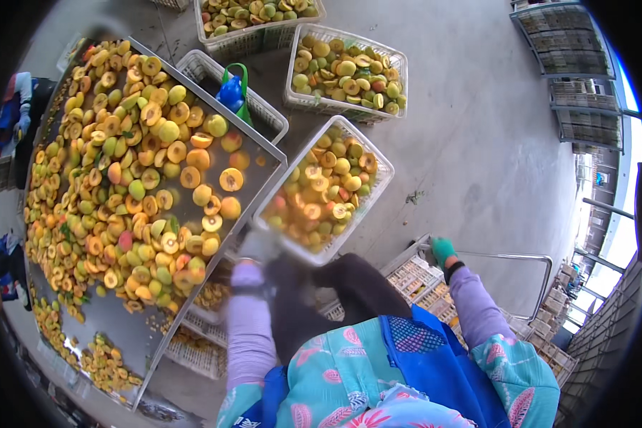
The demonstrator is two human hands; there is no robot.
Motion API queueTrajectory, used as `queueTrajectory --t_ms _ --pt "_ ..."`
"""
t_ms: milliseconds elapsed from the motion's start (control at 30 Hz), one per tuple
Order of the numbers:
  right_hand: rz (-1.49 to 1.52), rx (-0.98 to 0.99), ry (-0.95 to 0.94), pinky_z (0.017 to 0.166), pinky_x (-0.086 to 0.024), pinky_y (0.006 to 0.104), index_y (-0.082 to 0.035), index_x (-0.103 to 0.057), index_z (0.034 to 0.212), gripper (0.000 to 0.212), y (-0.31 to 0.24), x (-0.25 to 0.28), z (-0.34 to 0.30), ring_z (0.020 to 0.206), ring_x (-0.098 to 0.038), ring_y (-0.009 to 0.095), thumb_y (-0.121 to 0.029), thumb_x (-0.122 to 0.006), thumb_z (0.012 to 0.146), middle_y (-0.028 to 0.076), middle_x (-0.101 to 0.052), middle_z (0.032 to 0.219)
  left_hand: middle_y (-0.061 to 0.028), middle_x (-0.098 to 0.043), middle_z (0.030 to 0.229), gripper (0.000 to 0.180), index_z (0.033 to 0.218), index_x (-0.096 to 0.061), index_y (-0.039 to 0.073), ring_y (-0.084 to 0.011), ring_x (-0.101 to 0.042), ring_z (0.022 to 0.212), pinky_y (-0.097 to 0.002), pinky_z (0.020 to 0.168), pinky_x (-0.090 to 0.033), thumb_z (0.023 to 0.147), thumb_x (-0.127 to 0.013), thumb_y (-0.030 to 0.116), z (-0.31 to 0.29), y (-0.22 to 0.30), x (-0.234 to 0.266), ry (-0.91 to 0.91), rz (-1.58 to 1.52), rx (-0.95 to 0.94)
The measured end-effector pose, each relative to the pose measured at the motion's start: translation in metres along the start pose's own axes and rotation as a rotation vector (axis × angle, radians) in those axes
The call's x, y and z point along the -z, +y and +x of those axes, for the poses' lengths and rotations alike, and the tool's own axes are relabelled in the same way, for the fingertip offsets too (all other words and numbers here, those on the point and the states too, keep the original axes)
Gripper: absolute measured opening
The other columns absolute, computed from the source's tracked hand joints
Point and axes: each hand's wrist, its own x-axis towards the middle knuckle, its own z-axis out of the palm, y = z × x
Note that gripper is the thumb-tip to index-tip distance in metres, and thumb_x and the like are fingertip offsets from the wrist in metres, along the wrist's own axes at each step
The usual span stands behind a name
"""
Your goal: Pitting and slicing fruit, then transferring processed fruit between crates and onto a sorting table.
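Observation:
My left hand, in a pale glove and smeared by motion, is at the near-left edge of a white plastic crate full of halved yellow-orange fruit, peach-like with pits showing. Whether its fingers hold anything is hidden by the blur. Out to the right, my right hand wears a green glove. It is closed at the corner of a pale crate low beside me; what lies in its fingers, if anything, does not show. To the left, a metal sorting table is heaped with cut fruit.
More fruit-filled crates stand beyond. One crate beside the table holds a green bag with something blue. A metal trolley handle is near my right arm. Two people are across the table. Racks stand far right.

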Motion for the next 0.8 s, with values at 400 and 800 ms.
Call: queueTrajectory --t_ms 400,800 --pt "-0.206 0.359 0.48 0.072 -0.048 0.0458 -0.003 -0.056 0.107 0.045 -0.231 -0.071 0.375 0.082 -0.06 0.04 -0.034 -0.058 0.075 0.024 -0.063 0.089 -0.0146 -0.064 0.091 0.041 0.105 -0.059 -0.004 -0.0253 -0.062 0.079 -0.0367 0.068 -0.048 0.083 -0.055 0.031 -0.013 -0.063 -0.206 0.546 -0.819 1.021" --pt "-0.101 0.555 -0.263 0.046 -0.044 0.0317 -0.007 -0.066 0.083 0.023 -0.183 -0.091 0.482 0.052 -0.059 0.021 -0.03 -0.062 0.081 0.008 -0.061 0.062 -0.003 -0.054 0.056 0.024 0.07 -0.055 0.012 -0.0162 -0.05 0.046 -0.0305 0.048 -0.044 0.087 -0.052 0.029 -0.002 -0.035 -0.236 0.932 -1.315 1.369"
